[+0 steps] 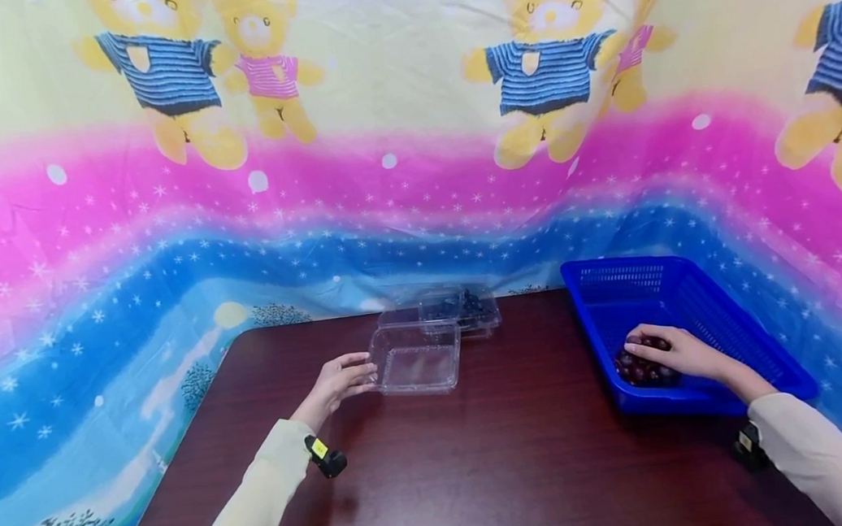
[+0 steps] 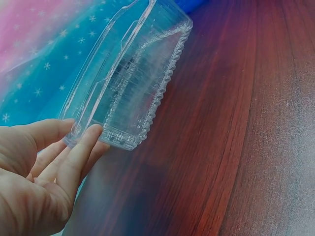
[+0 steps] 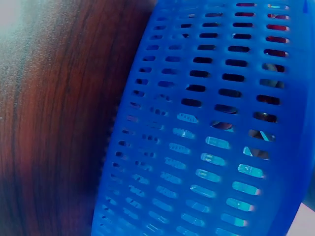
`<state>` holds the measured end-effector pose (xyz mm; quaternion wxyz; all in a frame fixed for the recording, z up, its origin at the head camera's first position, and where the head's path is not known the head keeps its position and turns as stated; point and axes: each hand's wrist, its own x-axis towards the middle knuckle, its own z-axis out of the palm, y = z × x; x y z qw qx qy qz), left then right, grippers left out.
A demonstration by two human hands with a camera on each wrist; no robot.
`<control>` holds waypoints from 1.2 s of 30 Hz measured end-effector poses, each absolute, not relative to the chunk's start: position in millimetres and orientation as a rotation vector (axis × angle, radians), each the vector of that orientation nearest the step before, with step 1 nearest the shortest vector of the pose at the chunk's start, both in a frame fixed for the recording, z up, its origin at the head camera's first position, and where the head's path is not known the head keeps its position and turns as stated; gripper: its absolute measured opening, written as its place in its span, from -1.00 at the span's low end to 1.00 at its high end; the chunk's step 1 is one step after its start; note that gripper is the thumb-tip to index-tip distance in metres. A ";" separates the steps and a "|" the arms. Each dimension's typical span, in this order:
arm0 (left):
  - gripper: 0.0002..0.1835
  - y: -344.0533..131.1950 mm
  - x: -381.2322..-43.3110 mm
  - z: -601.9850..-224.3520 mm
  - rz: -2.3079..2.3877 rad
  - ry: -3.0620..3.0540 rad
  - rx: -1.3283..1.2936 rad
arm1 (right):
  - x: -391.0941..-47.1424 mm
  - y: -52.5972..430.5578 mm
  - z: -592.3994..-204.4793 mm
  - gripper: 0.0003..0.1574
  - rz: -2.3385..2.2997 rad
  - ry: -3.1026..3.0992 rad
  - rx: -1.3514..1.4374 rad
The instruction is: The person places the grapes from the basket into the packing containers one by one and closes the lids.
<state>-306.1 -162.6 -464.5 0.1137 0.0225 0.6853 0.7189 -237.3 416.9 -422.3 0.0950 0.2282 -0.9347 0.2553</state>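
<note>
A clear plastic clamshell box [image 1: 419, 365] with its lid raised stands on the table, and nothing shows inside it. My left hand [image 1: 338, 383] pinches the box's left edge between thumb and fingers, as the left wrist view also shows at the rim of the box [image 2: 142, 88]. At the right, my right hand [image 1: 680, 352] reaches into a blue plastic basket [image 1: 733, 314]. Its thumb and fingers close on a grape above a pile of dark red grapes [image 1: 644, 371]. In the right wrist view the slotted wall of the basket [image 3: 197, 118] hides this hand.
Behind the open box sits another clear box [image 1: 479, 312] holding dark fruit. All stand on a dark red-brown wooden table [image 1: 508, 452]. A printed cloth [image 1: 401, 191] with bears hangs along the table's back and sides.
</note>
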 end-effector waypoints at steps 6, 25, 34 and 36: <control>-0.46 -158.8 -306.0 -465.3 2.092 2.028 0.037 | -238.1 417.2 -417.6 -0.87 0.740 -2.787 0.657; -0.50 -142.5 -306.9 -471.3 2.060 2.030 -0.016 | -238.3 418.5 -404.3 -0.83 0.718 -2.788 0.590; -0.52 -132.2 -305.0 -472.9 2.066 2.028 -0.007 | -238.2 421.3 -398.6 -0.83 0.731 -2.796 0.582; -0.52 -130.8 -305.4 -473.8 2.067 2.029 -0.003 | -238.1 421.7 -396.8 -0.82 0.734 -2.798 0.576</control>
